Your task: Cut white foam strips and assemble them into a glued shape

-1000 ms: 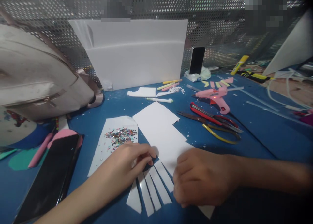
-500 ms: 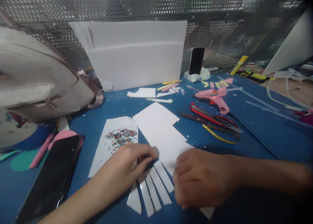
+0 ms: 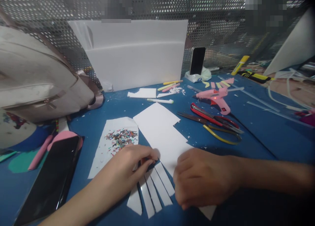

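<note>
My left hand (image 3: 134, 162) is curled with thumb and fingertips close together, at the top ends of several narrow white strips (image 3: 157, 186). Whatever lies between its fingertips is too small to make out. My right hand (image 3: 201, 180) is closed in a fist over the lower part of a white sheet (image 3: 159, 130) with a stepped edge. Its fingertips are hidden, so anything inside the fist does not show. A white corner (image 3: 208, 211) sticks out below the fist. Left of the sheet, a white paper (image 3: 99, 157) carries a scatter of multicoloured sequins (image 3: 121, 139).
Scissors (image 3: 192, 117), a red box cutter (image 3: 205, 113) and a pink glue gun (image 3: 218, 98) with its cord lie on the right. A black phone (image 3: 51, 176) and a backpack (image 3: 44, 75) occupy the left. A white board (image 3: 137, 61) stands behind; another phone (image 3: 197, 61) is propped beside it.
Both hands hold almost the same place and pose. The right fist has shifted very slightly, and the view has moved a little.
</note>
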Available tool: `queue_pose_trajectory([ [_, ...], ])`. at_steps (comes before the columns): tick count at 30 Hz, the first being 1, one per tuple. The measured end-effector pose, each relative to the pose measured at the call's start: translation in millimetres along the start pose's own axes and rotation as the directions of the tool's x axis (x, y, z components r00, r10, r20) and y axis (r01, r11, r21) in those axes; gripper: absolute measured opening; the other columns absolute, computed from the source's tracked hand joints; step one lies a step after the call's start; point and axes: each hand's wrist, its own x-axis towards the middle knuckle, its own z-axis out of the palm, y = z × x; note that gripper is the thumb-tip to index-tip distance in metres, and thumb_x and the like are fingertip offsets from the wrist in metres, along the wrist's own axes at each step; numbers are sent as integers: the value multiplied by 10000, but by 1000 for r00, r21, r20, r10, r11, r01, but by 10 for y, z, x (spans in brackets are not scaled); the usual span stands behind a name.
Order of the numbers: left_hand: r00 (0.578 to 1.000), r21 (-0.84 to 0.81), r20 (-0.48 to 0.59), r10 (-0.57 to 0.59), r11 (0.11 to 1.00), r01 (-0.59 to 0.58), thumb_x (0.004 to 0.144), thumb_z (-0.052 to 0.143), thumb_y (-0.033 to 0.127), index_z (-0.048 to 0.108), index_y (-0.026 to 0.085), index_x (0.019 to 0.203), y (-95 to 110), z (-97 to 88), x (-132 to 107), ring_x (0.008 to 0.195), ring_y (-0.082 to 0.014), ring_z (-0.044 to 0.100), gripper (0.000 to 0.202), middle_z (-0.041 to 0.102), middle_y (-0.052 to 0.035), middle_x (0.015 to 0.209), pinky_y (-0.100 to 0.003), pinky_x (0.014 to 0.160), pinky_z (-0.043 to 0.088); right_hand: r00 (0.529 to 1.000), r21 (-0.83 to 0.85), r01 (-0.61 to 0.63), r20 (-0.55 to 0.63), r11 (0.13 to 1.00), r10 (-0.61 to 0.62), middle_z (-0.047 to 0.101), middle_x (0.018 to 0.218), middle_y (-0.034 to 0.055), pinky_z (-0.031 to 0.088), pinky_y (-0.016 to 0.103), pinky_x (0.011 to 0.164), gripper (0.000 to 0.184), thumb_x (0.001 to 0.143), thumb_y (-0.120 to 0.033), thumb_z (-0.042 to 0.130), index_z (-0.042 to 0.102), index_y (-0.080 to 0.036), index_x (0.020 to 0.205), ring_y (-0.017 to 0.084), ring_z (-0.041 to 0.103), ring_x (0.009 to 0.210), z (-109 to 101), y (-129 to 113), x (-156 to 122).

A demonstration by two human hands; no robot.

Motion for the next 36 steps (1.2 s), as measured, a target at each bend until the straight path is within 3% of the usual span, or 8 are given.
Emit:
queue_pose_trajectory([
  [4, 1000, 11, -3, 6, 1000, -6, 970, 447, 220, 630, 290, 986, -7, -15, -14, 906, -154, 619, 196, 693, 57, 1000, -305, 851, 422, 992, -117, -57, -117, 992, 43, 634, 676, -33, 373, 257, 611, 223, 1004, -298, 490, 589, -179, 844, 98, 553, 616, -110, -35, 23],
  [7, 1000, 21, -10, 3, 1000, -3, 972, 445, 223, 632, 287, 998, -4, -35, -23, 919, -164, 617, 200, 690, 45, 1004, -313, 859, 424, 966, -117, -225, -160, 967, 205, 645, 716, -24, 380, 243, 640, 174, 967, -298, 566, 620, -185, 845, 99, 555, 653, -264, -28, -21],
  [14, 999, 25, -39, 31, 999, -30, 965, 436, 215, 638, 275, 994, 15, -82, -21, 945, -161, 634, 212, 701, 32, 1010, -301, 868, 439, 787, 68, -601, -127, 796, 604, 684, 807, 9, 414, 231, 670, 111, 920, -250, 609, 651, -164, 863, 118, 611, 739, -609, 170, -138],
  [19, 998, 35, -36, 46, 998, -44, 957, 430, 205, 642, 276, 994, 26, -43, -17, 944, -163, 637, 227, 707, 32, 1018, -300, 871, 441, 755, -42, -642, -209, 766, 621, 701, 844, 16, 432, 236, 700, 77, 878, -206, 606, 658, -153, 855, 123, 624, 758, -906, 337, 85],
  [22, 998, 46, -32, 50, 998, -48, 953, 422, 211, 648, 263, 980, 48, -47, -28, 939, -172, 639, 233, 708, 17, 1015, -303, 865, 446, 689, -407, -721, -326, 562, 648, 700, 902, 30, 413, 243, 738, 113, 889, -183, 568, 674, -160, 920, 136, 621, 809, -1148, 526, 258],
  [25, 999, 61, -35, 41, 997, -38, 948, 416, 213, 654, 245, 963, 66, -75, -55, 919, -182, 643, 240, 710, -3, 999, -308, 843, 456, 612, -511, -767, -400, 389, 682, 697, 940, 113, 390, 309, 750, 212, 909, -162, 504, 688, -120, 1007, 215, 614, 886, -1338, 802, 359],
  [28, 998, 74, -46, 35, 997, -31, 944, 413, 214, 657, 240, 964, 66, -96, -90, 914, -186, 643, 247, 709, -10, 990, -310, 830, 463, 553, -556, -775, -370, 299, 746, 704, 956, 168, 394, 328, 720, 234, 853, -103, 526, 724, -90, 976, 267, 622, 914, -1397, 1022, 374],
  [36, 997, 69, -56, 53, 996, -49, 940, 423, 189, 655, 237, 951, 30, -95, -88, 883, -170, 636, 237, 701, 0, 951, -294, 800, 457, 608, -580, -710, -216, 400, 764, 664, 1244, 61, 444, 305, 778, 368, 909, -179, 509, 635, -251, 1247, 230, 603, 1076, -1214, 913, 300],
])
